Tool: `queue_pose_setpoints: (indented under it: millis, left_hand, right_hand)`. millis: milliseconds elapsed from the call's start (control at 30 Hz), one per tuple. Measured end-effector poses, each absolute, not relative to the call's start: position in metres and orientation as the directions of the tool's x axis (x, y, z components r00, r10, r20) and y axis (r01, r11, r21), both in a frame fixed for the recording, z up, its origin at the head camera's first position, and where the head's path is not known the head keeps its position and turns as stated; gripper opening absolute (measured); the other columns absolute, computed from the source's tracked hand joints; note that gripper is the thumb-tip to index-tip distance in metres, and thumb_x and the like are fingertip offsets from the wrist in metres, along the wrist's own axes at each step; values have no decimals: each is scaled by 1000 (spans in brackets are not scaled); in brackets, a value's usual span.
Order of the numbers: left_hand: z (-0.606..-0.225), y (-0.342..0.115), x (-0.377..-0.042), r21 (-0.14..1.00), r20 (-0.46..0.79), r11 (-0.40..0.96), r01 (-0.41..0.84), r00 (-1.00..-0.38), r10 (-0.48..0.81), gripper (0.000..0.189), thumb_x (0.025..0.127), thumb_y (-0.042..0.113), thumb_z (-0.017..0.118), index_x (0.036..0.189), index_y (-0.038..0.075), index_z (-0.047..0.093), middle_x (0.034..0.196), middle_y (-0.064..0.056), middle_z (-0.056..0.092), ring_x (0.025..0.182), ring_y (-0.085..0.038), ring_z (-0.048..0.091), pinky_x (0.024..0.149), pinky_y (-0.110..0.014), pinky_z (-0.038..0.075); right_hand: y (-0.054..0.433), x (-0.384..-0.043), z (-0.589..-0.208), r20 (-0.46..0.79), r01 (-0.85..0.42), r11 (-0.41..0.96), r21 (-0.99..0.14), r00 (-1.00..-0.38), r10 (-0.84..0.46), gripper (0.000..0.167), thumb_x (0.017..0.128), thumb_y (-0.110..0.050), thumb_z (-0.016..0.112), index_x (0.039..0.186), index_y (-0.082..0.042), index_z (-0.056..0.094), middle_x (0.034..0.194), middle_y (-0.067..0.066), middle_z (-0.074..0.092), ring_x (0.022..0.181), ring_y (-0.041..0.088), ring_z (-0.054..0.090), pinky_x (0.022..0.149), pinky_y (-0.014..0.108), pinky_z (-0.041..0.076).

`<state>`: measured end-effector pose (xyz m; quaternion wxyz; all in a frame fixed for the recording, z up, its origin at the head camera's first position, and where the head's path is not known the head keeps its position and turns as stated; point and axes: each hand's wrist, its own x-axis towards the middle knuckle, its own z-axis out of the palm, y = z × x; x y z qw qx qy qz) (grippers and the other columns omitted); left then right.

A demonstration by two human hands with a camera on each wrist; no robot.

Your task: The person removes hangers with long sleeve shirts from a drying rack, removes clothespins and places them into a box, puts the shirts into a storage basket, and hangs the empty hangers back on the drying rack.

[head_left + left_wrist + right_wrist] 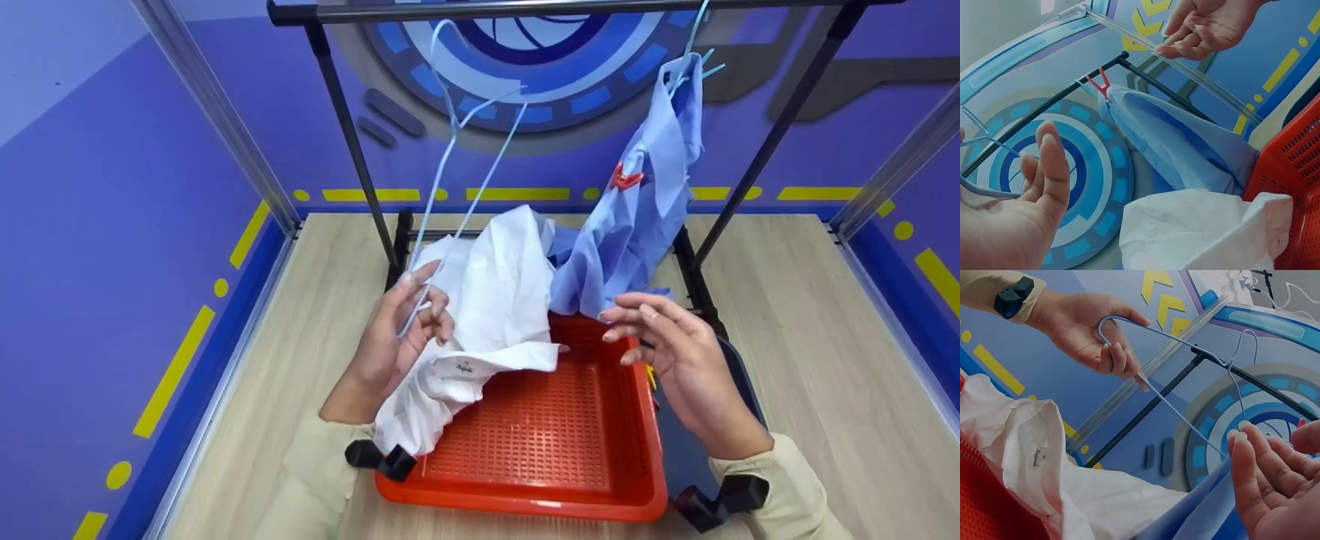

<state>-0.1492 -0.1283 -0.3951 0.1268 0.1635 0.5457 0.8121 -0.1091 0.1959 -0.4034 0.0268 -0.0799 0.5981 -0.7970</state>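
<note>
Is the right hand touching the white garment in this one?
Apart. The head view shows the right hand clear of the white garment, with the red basket visible in the gap between them.

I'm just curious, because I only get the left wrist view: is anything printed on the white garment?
Observer: Yes, the head view shows small dark lettering on the white garment.

Visitor: What shape is the end of the blue hanger at the left hand?

Observer: In the right wrist view, that end is a rounded bend, not a sharp corner.

Visitor: Do the arms wear anything?

Observer: Yes, in the head view a black device sits at each wrist.
</note>
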Motion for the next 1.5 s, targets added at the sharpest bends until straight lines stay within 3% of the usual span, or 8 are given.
queue_pose_setpoints:
  millis: [300, 533, 1000, 1500]
  left_hand:
    - [-385, -135, -160, 922, 138, -386, 31, -958, 253, 63, 103, 40, 23, 148, -6, 23, 73, 6, 34, 58, -6, 41, 58, -19, 35]
    - [-382, -140, -167, 922, 69, -387, -2, -983, 171, 56, 103, 35, 21, 147, 0, 29, 70, 8, 29, 54, -6, 32, 54, -21, 26]
    - [-369, -147, -179, 946, 53, -324, 15, -993, 107, 58, 102, 41, 25, 145, 3, 31, 68, 6, 29, 51, -8, 31, 51, -23, 24]
    - [-364, -148, -191, 955, 62, -294, 30, -993, 101, 57, 102, 45, 26, 141, 5, 39, 70, 6, 35, 51, -7, 35, 49, -21, 30]
  right_hand:
    - [195, -111, -414, -18, 56, -214, -975, -984, -176, 42, 103, -24, 46, 130, 8, 49, 108, 7, 71, 91, 18, 67, 69, 25, 54]
    - [193, -116, -430, -106, 118, -77, -990, -985, -139, 38, 101, -26, 50, 123, 4, 56, 104, 3, 71, 93, 18, 67, 74, 27, 55]
    - [180, -127, -463, -197, 179, 138, -974, -972, -125, 29, 99, -19, 53, 116, 2, 62, 110, 4, 67, 98, 15, 64, 81, 30, 54]
    - [156, -135, -476, -233, 214, 143, -966, -963, -131, 30, 98, -17, 53, 122, 1, 59, 130, 15, 56, 101, 16, 61, 85, 32, 52]
